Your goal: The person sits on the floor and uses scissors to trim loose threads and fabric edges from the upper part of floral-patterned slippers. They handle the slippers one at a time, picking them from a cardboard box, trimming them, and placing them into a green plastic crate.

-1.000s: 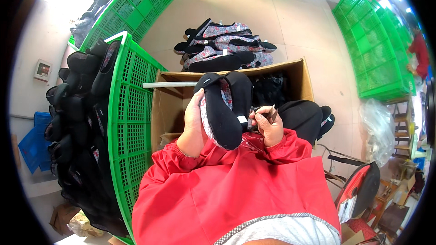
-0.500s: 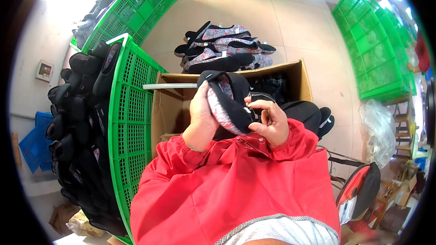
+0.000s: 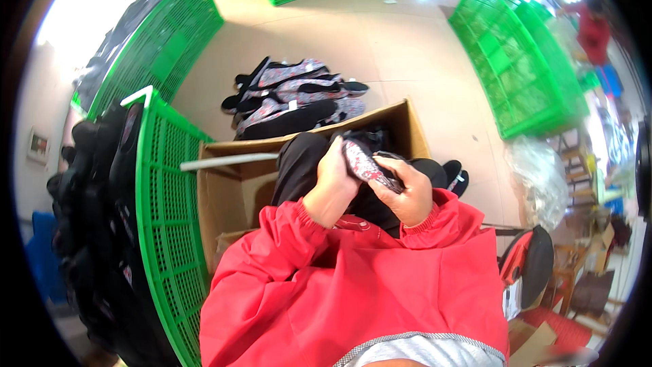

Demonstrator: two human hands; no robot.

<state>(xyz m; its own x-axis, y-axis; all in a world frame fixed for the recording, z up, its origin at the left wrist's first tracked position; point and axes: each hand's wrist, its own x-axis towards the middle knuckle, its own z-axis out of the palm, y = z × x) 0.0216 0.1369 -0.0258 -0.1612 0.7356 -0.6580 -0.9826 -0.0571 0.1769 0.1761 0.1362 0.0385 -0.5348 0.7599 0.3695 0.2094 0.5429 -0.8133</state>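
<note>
Over my lap I hold a cloth shoe [image 3: 362, 162] with a red, white and grey floral pattern, turned so its patterned side faces up. My left hand [image 3: 334, 182] grips the end on the left. With thumb and fingers, my right hand [image 3: 407, 190] pinches the end on the right. Much of the shoe's black part is hidden by my hands or merges with my dark trousers. Just beyond my hands stands an open cardboard box [image 3: 221, 194] with dark things inside. A heap of similar floral and black shoes [image 3: 292, 98] lies on the floor past the box.
A green plastic crate [image 3: 173, 224] packed with black shoes [image 3: 95, 231] stands close on my left. Other green crates [image 3: 516, 61] stand farther off. A pale bar [image 3: 227, 162] lies across the box's left edge. Clear plastic wrap [image 3: 540, 177] sits at right. A person in red [image 3: 593, 34] is far right.
The shoe has been turned, showing its patterned side instead of its black opening. My hands have moved slightly right. The surroundings have shifted left in view as my head turned.
</note>
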